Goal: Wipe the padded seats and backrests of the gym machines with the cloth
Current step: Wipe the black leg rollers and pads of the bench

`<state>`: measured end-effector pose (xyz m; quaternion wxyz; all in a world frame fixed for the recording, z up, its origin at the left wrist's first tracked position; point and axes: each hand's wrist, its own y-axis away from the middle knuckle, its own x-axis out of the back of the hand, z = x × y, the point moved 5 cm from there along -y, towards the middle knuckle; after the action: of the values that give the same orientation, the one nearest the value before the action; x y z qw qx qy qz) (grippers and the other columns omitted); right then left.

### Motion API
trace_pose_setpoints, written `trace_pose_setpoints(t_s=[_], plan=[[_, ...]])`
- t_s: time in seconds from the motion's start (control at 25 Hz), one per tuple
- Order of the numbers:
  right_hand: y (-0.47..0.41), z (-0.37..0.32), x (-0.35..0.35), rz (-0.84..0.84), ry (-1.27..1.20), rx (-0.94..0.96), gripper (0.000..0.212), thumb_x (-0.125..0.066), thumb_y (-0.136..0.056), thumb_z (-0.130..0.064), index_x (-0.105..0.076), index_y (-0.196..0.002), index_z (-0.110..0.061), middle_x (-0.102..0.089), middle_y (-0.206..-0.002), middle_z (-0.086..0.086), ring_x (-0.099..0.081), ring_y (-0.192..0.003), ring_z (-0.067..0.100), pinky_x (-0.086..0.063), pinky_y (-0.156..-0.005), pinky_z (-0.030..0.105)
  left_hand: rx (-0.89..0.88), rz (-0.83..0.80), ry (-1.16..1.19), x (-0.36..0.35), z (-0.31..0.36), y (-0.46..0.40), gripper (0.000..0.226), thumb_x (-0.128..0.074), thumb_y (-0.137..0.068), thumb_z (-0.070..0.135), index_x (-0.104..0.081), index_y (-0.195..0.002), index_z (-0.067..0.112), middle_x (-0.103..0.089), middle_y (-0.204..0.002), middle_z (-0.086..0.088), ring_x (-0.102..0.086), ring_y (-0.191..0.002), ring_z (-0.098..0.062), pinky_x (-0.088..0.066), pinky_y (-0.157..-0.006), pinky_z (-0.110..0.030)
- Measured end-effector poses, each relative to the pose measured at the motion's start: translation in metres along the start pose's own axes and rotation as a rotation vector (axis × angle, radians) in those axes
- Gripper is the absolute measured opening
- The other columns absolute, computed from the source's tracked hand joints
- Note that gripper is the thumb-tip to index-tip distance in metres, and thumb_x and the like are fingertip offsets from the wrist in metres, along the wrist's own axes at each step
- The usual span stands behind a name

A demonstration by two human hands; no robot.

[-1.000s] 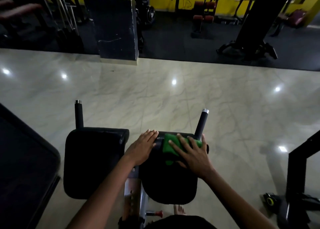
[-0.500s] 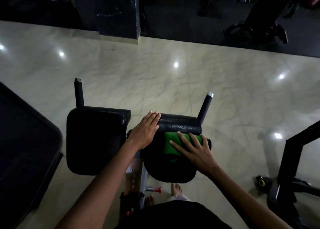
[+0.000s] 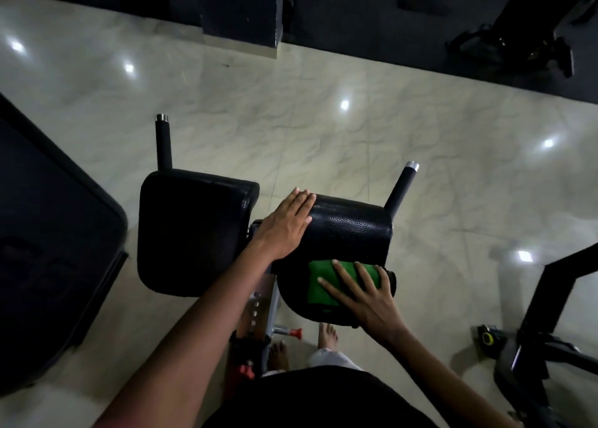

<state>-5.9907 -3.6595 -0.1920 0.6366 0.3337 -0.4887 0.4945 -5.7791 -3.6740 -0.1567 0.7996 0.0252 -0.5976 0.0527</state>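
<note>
Cloth [image 3: 326,285], green, folded flat, lies on the near part of the right pad [image 3: 349,233], w/ the right hand [image 3: 365,295] pressing it down: fingers straight and spread, tips on the cloth, palm trailing off the pad's near right edge. Most of the cloth shows left of and under those fingers. Left hand [image 3: 284,224] rests flat on the pad's far left corner, fingers together, prob. steadying it. Step in hand looks like wiping this pad's top, near end. Far half of the pad is bare, no cloth on it. Next move likely needs the cloth pushed or dragged across what's left, keeping pressure even, then over to the left pad [image 3: 194,233] beside it, which neither hand nor cloth touches.
</note>
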Motion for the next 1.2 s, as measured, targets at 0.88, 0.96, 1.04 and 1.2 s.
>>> trace_pose_setpoints(t_s=[0.88, 0.96, 1.04, 1.2], plan=[[-0.098, 0.043, 0.046, 0.076, -0.058, -0.178, 0.104, -0.078, -0.063, -0.051, -0.021, -0.147, -0.032, -0.034, -0.150, 0.012, -0.052, -0.111, 0.039, -0.048, -0.076, 0.054, 0.132, 0.198, -0.316, 0.012, -0.094, 0.055, 0.072, -0.062, -0.087, 0.029, -0.031, -0.143, -0.005, -0.034, -0.149, -0.021, -0.032, -0.138, -0.035, -0.023, -0.113, -0.046], [-0.102, 0.034, 0.045, 0.080, -0.086, -0.271, 0.105, -0.081, -0.060, -0.047, -0.025, -0.147, -0.030, -0.033, -0.150, 0.013, -0.050, -0.114, 0.042, -0.046, -0.079, 0.060, 0.173, 0.203, -0.286, 0.012, -0.095, 0.061, 0.065, -0.044, -0.094, 0.034, -0.027, -0.144, -0.004, -0.030, -0.151, -0.022, -0.025, -0.141, -0.033, -0.015, -0.117, -0.042], [-0.088, 0.013, 0.032, 0.106, -0.032, -0.120, 0.111, -0.084, -0.055, -0.047, -0.026, -0.148, -0.028, -0.026, -0.153, 0.015, -0.049, -0.119, 0.047, -0.043, -0.084, 0.066, 0.198, 0.195, -0.270, 0.009, -0.097, 0.069, 0.065, -0.031, -0.095, 0.039, -0.024, -0.146, -0.001, -0.026, -0.153, -0.021, -0.018, -0.142, -0.030, -0.007, -0.117, -0.039], [-0.083, 0.012, 0.033, 0.122, 0.072, 0.221, 0.107, -0.077, -0.065, -0.053, -0.015, -0.150, -0.031, -0.023, -0.154, 0.011, -0.052, -0.117, 0.043, -0.046, -0.082, 0.061, 0.187, 0.211, -0.247, 0.009, -0.098, 0.074, 0.064, -0.031, -0.095, 0.040, -0.024, -0.147, 0.003, -0.023, -0.154, -0.018, -0.013, -0.143, -0.027, 0.000, -0.116, -0.036]])
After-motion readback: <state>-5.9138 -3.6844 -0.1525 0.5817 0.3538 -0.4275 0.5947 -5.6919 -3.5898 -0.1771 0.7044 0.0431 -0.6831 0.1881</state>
